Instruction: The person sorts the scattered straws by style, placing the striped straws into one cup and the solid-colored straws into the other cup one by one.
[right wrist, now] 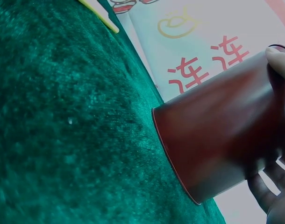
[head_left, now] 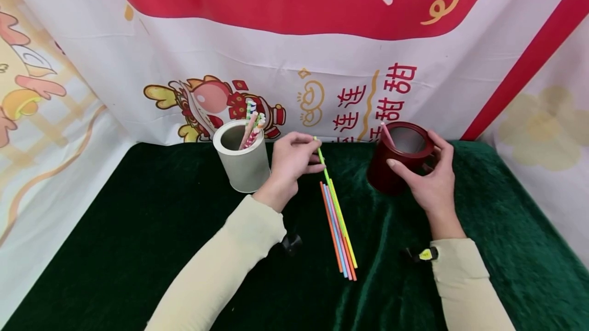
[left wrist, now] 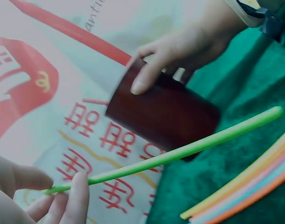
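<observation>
My left hand [head_left: 291, 161] pinches a green straw [left wrist: 180, 152] near one end, between thumb and fingers. The rest of the straw slants away, toward the near side in the head view. Around the dark red cylindrical cup [head_left: 385, 170], close to its rim, my right hand [head_left: 432, 180] grips with thumb and fingers. A pink straw [head_left: 387, 134] pokes out of that cup's left side. Between the hands, several coloured straws [head_left: 337, 228] in orange, blue, pink and yellow lie side by side on the dark green cloth.
Left of my left hand stands a white cylindrical cup [head_left: 246, 172] holding several patterned straws [head_left: 252, 129]. The green cloth [head_left: 138, 228] covers the table, and a printed white and red backdrop [head_left: 271, 47] hangs right behind its far edge.
</observation>
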Tool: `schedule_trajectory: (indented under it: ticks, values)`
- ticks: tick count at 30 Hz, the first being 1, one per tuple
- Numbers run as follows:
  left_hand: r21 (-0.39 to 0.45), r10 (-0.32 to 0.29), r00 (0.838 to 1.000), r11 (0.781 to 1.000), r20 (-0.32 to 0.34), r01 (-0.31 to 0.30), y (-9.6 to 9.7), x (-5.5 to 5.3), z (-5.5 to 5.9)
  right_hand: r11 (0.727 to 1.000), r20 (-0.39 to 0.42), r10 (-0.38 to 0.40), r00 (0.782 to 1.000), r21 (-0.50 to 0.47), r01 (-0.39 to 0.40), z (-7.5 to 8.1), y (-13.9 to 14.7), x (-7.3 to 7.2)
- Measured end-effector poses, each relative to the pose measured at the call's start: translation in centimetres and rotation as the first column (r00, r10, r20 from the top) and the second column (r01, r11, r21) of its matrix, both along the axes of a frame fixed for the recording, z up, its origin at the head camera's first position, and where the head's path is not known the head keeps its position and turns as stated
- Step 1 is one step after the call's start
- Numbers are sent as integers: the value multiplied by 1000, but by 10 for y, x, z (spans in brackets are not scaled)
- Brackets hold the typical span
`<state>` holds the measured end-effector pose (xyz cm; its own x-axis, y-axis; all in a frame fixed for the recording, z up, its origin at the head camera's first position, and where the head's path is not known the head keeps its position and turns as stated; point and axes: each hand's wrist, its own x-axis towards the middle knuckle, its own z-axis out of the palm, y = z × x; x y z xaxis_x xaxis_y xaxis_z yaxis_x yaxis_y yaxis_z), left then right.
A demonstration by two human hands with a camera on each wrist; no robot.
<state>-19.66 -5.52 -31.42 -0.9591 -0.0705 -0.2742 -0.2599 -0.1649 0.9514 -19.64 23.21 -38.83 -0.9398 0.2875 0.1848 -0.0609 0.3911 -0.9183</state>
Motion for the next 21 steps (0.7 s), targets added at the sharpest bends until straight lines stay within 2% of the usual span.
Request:
schedule_trajectory:
  ticks: [5,9,13,17,21]
  values:
    - [49,95,990,995,-105,-90,1,3,14,1000,4,-3,1000,-4,3,1,0,1]
    - [83,172,970,984,-174,-159,1,5,22,1000,9,-3,1000,-6,4,1,0,1]
    - [134,249,941,965,-229,-223,1,5,29,1000,10,-1,1000,-8,1,1,0,1]
    - [194,297,914,949,-278,-249,1,7,35,1000,9,-1,1000,-9,2,1,0,0]
    - [255,341,866,932,-367,-259,4,9,40,1000,8,-3,1000,-10,3,1,0,0]
